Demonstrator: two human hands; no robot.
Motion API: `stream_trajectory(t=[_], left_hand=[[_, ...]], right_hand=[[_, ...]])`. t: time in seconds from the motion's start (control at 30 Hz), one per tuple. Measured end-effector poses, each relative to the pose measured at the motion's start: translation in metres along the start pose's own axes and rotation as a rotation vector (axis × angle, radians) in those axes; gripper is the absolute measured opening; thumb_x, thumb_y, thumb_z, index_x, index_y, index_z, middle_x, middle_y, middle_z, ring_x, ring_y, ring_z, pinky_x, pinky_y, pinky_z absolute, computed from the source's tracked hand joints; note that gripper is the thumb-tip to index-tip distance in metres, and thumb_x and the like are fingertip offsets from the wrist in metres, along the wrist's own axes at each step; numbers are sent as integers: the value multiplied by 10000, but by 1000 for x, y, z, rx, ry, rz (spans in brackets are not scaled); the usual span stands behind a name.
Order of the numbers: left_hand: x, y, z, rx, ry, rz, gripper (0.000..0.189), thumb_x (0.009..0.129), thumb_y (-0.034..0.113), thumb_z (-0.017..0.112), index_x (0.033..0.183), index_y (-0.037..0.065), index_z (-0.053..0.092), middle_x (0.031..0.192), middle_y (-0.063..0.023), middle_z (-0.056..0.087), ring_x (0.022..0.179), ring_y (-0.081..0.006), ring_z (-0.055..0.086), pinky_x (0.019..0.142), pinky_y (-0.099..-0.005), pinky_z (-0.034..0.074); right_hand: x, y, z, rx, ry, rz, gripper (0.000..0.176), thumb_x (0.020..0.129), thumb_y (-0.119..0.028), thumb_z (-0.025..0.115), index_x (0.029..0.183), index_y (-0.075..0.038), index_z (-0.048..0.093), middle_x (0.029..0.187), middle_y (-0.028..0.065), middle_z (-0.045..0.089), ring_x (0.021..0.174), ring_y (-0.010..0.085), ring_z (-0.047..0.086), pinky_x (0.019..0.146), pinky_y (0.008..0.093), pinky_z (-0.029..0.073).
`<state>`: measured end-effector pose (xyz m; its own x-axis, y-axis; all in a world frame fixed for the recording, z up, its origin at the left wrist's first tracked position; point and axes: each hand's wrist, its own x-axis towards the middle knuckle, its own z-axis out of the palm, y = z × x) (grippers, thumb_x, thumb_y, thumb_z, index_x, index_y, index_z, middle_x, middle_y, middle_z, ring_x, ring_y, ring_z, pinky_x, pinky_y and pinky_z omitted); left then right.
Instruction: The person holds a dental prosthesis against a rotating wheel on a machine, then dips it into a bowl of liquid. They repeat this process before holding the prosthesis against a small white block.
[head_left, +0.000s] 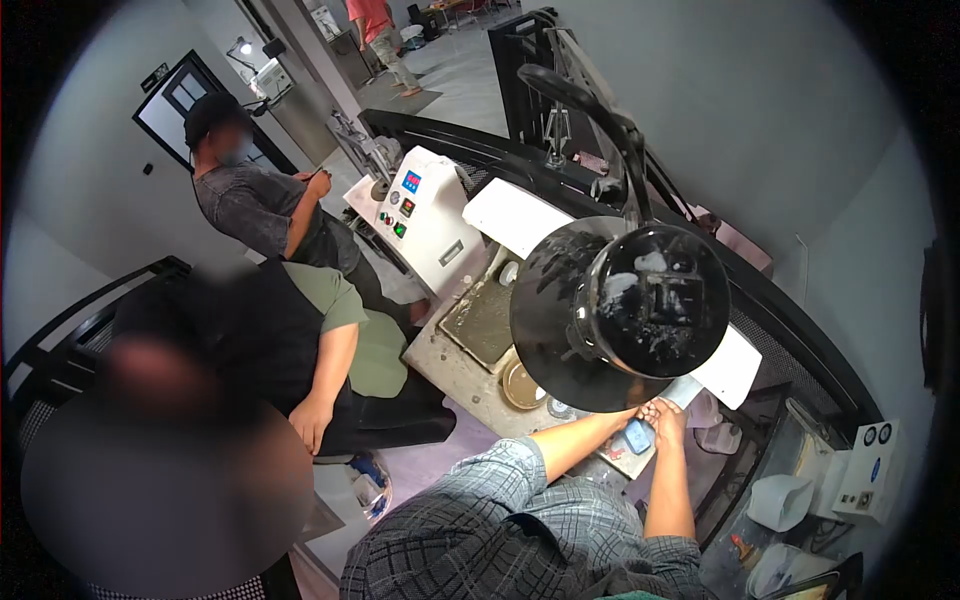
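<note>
Hands: your left hand (636, 412) and right hand (668, 420) meet, fingers bunched close on a small blue piece (638, 437). Cannot tell which hand actually grips it, since the lamp rim hides the fingertips. Blue piece sits at the near edge of the tabletop (455, 372), just below the round black lamp (620, 310). White control box (425, 215) stands well apart at the far end.

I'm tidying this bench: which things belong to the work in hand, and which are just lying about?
In hand: left hand, right hand, small blue object where they meet, black lamp head over them.
Lying about: white control box, round tin, white tub, gauge box.
</note>
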<state>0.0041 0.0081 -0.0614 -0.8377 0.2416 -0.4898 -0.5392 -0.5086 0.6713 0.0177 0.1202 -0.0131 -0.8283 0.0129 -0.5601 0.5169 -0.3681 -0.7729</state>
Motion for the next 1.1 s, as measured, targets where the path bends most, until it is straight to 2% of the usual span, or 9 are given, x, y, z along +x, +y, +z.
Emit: stream_trajectory(t=[0.37,0.43,0.53,0.7,0.8,0.87,1.1], left_hand=[[-5,-1,0,26,-1,4,147,835,47,469,719,28,558,582,-45,554,465,-107,485,416,-223,373],[-8,-1,5,-38,90,-45,66,827,29,461,779,32,505,606,-45,539,486,-114,486,434,-225,380],[-7,-2,1,13,107,-8,35,824,20,451,807,31,479,616,-48,531,498,-121,484,444,-225,386],[-20,11,9,-11,121,24,98,799,-32,478,719,8,520,632,-79,561,503,-141,518,449,-244,422],[-23,15,11,-4,153,27,77,796,-38,486,750,-11,541,642,-94,582,483,-145,526,433,-253,425],[-25,19,11,-48,127,25,74,794,-46,486,765,-18,548,659,-99,590,494,-142,529,437,-248,424],[-27,20,14,23,154,34,87,803,-54,474,769,-20,547,668,-96,591,501,-140,528,448,-243,419]], right_hand=[[-8,-10,6,-25,-4,-6,76,792,-12,574,779,62,564,649,123,590,508,165,566,482,268,499],[-8,-9,5,-24,-8,-14,74,792,-9,571,782,64,562,651,124,590,507,165,566,481,268,499],[2,-2,0,-24,5,-5,69,793,-5,563,785,64,561,653,124,590,507,163,566,480,263,498],[-1,-4,2,-36,9,3,54,787,0,565,793,54,562,644,104,589,499,147,564,470,245,490],[-8,-9,6,-106,63,-25,71,798,-20,561,784,48,572,640,93,596,509,145,581,474,244,497],[-6,-8,3,-91,-20,-33,78,803,-21,553,791,54,573,655,102,601,517,149,586,478,249,502],[-12,-11,10,-73,37,-21,67,806,-15,550,789,46,575,648,94,598,499,143,569,458,242,485]])
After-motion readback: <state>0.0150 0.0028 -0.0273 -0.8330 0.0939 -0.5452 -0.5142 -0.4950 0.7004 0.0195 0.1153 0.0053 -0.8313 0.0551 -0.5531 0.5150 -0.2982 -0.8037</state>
